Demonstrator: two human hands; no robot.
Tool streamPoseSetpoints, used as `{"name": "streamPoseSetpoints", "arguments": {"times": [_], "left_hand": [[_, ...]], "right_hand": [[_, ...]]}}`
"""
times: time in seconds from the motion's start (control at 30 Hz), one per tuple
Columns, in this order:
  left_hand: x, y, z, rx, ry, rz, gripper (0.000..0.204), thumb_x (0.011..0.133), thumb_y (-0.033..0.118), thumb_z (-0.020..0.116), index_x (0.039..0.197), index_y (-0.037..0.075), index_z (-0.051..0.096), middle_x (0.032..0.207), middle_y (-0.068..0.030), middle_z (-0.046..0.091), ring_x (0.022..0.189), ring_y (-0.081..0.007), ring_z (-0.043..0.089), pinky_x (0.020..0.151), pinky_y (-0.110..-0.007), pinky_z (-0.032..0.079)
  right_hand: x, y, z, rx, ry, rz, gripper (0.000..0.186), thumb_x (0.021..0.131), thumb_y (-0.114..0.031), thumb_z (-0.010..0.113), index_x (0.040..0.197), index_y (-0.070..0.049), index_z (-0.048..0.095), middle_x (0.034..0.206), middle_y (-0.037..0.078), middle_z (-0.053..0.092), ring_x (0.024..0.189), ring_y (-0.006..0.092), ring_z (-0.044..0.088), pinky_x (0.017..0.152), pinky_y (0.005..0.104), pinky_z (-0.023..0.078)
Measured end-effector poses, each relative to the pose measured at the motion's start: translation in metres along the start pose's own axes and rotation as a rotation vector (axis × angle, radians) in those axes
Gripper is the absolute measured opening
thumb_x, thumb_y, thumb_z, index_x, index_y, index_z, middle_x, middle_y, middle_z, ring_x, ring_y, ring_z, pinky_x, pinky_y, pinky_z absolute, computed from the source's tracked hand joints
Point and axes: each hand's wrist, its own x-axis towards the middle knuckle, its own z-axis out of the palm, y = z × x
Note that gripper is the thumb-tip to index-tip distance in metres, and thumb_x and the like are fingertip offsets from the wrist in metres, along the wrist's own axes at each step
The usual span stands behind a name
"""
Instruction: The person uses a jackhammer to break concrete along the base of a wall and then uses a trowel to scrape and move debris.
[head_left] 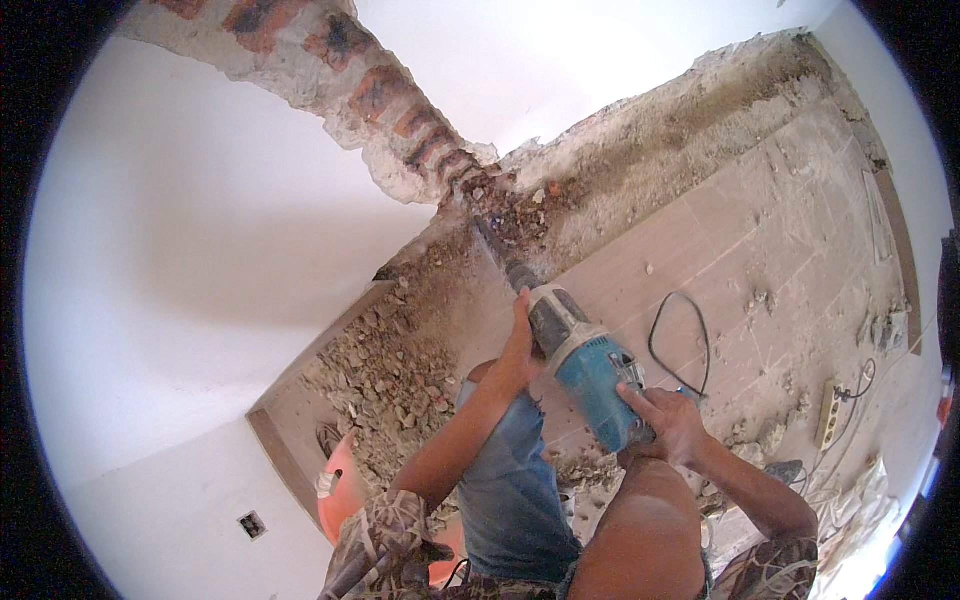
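Observation:
A teal and grey demolition hammer (590,375) slants up and left in front of me. My left hand (523,330) supports its front end near the chuck, with most of the fingers hidden behind the body. Around the rear handle my right hand (668,425) is closed, the thumb lying along the housing. The steel chisel bit (488,240) points into the corner where wall meets floor. Its tip touches or nearly touches the broken edge there; dust blurs the spot. Loose brick and mortar rubble (525,215) lies just beside the bit.
Broken debris (390,385) is heaped along the left wall. An orange bucket (342,490) stands near my left arm. A black cable (652,340) loops on the dusty tiled floor (700,250), and a power strip (829,415) lies at the right. Exposed brick (385,95) runs up the wall corner.

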Motion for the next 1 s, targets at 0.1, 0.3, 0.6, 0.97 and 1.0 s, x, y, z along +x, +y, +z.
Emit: {"name": "streamPoseSetpoints", "arguments": {"times": [0.1,0.3,0.6,0.97,1.0], "left_hand": [[-0.009,-0.001,0.012,-0.037,0.022,0.043,0.068,0.088,0.071,0.050,0.116,0.009,0.061,0.110,-0.0134,0.065,0.104,-0.0321,0.062,0.099,-0.048,0.048],[-0.002,-0.005,0.006,-0.071,0.088,0.086,0.072,0.087,0.073,0.048,0.116,0.008,0.061,0.108,-0.0131,0.065,0.101,-0.0326,0.062,0.096,-0.048,0.050],[0.006,-0.005,-0.001,-0.092,0.097,0.150,0.069,0.088,0.071,0.048,0.112,0.008,0.064,0.103,-0.0127,0.067,0.095,-0.0314,0.064,0.090,-0.046,0.052],[0.013,-0.010,0.004,-0.120,0.114,0.196,0.068,0.089,0.070,0.046,0.112,0.009,0.064,0.103,-0.0119,0.067,0.094,-0.0305,0.065,0.090,-0.045,0.052],[0.018,-0.010,-0.001,-0.143,0.089,0.190,0.068,0.089,0.071,0.046,0.112,0.009,0.064,0.104,-0.0119,0.067,0.095,-0.0305,0.065,0.090,-0.045,0.052]], "right_hand": [[0.004,-0.014,-0.012,-0.125,0.031,-0.040,0.111,0.059,-0.030,0.085,0.154,-0.027,0.028,0.091,0.014,0.055,0.085,0.0353,0.061,0.069,0.0448,0.049],[0.008,-0.016,-0.005,-0.238,0.062,-0.056,0.107,0.055,-0.044,0.083,0.150,-0.026,0.037,0.093,0.011,0.056,0.084,0.0303,0.060,0.071,0.0429,0.047],[0.010,-0.017,-0.001,-0.292,0.043,-0.044,0.106,0.058,-0.039,0.083,0.152,-0.029,0.034,0.100,0.012,0.058,0.091,0.0303,0.062,0.074,0.0427,0.048],[0.012,-0.010,-0.007,-0.268,0.093,-0.056,0.097,0.067,-0.031,0.078,0.152,-0.033,0.032,0.089,0.012,0.057,0.082,0.0314,0.061,0.068,0.0433,0.047],[0.012,-0.010,-0.010,-0.258,0.094,-0.047,0.095,0.070,-0.027,0.076,0.152,-0.036,0.029,0.088,0.012,0.057,0.082,0.0324,0.061,0.066,0.0438,0.048]]}}
